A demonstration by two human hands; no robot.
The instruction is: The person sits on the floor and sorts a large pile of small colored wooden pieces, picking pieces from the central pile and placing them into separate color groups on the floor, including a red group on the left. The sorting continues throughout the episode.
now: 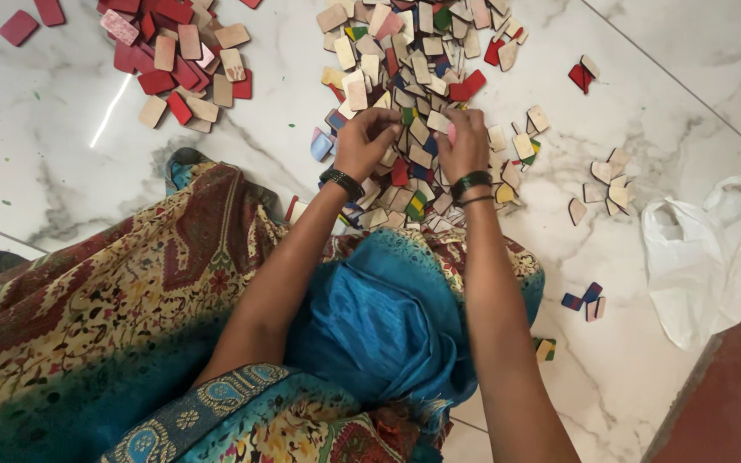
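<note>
A big heap of small flat wooden tiles (413,60), mostly plain wood with some red, green, blue and yellow faces, lies on the white marble floor (62,163) in front of me. My left hand (364,141) rests on the near left part of the heap, fingers curled down into the tiles. My right hand (463,141) sits beside it with fingers bent over tiles; whether it grips one is hidden. Both wrists carry dark bangles.
A second pile of mainly red and plain tiles (177,60) lies at the upper left. A small cluster of plain tiles (606,184) and a white plastic bag (705,249) lie at the right. My lap in patterned and blue cloth (370,317) fills the foreground.
</note>
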